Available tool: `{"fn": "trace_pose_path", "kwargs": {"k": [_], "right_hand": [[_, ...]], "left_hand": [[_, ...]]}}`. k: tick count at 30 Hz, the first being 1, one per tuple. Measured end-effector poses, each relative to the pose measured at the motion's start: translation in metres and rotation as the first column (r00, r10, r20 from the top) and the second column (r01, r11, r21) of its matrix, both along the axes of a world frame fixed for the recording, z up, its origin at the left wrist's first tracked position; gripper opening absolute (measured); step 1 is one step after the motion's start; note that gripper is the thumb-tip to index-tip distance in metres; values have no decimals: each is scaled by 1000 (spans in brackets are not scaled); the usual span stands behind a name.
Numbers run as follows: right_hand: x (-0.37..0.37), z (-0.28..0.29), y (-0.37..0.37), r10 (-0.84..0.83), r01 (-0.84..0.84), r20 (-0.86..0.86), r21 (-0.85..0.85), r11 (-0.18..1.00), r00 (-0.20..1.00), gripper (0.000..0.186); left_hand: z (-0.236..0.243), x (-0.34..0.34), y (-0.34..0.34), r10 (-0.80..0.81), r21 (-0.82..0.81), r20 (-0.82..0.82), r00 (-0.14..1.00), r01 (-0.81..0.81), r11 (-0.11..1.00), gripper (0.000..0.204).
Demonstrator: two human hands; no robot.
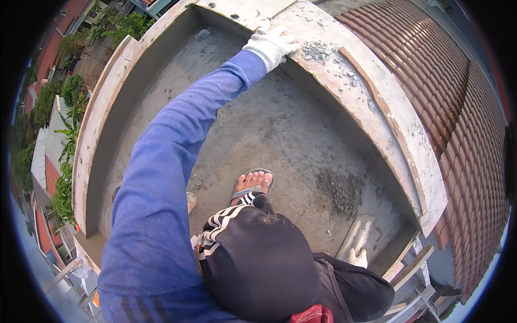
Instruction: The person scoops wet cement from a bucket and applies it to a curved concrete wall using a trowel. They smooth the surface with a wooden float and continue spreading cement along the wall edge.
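My left hand (269,46), in a white knit glove, is stretched far ahead and rests on the top of the light concrete ledge (318,24). Its fingers are spread, and nothing shows in them. At lower right my right hand (357,258), also gloved, is closed on the handle of a plastering trowel (364,225). The trowel's flat blade lies on the grey cement floor (258,124), near a dark rough patch of mortar (342,191). My knee and dark trousers cover part of my right arm.
Low walls (116,97) enclose the floor. Crumbs of mortar (316,51) and a wooden strip (388,116) lie on the right ledge. Beyond it slopes a brown tiled roof (409,59). My sandalled foot (252,183) stands mid-floor. Houses and trees lie far below at left.
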State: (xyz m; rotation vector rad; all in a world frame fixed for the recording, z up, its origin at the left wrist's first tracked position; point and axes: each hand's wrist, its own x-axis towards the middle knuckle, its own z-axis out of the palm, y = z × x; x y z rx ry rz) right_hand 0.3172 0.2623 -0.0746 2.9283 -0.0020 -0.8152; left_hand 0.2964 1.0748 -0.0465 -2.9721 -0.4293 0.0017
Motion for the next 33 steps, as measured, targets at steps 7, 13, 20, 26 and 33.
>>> {"fn": "trace_pose_path", "kwargs": {"k": [7, 13, 20, 26, 33], "right_hand": [[-10, 5, 8, -32, 32, 72, 10, 999, 997, 60], [-9, 2, 4, -26, 21, 85, 52, 998, 996, 61], [-6, -1, 5, 5, -5, 81, 6, 1000, 997, 61], [1, -10, 1, -34, 34, 1, -29, 999, 999, 64], [6, -16, 11, -63, 64, -48, 11, 998, 997, 67]], "left_hand": [[-16, -30, 39, 16, 69, 166, 986, -28, 997, 63], [-23, -22, 40, 5, 39, 164, 986, -11, 999, 52], [-25, -20, 39, -9, 34, 132, 991, 4, 999, 41], [-39, -23, 33, -50, 17, 358, 932, 47, 999, 40], [-42, -27, 39, -23, 94, 298, 954, -5, 996, 41]]}}
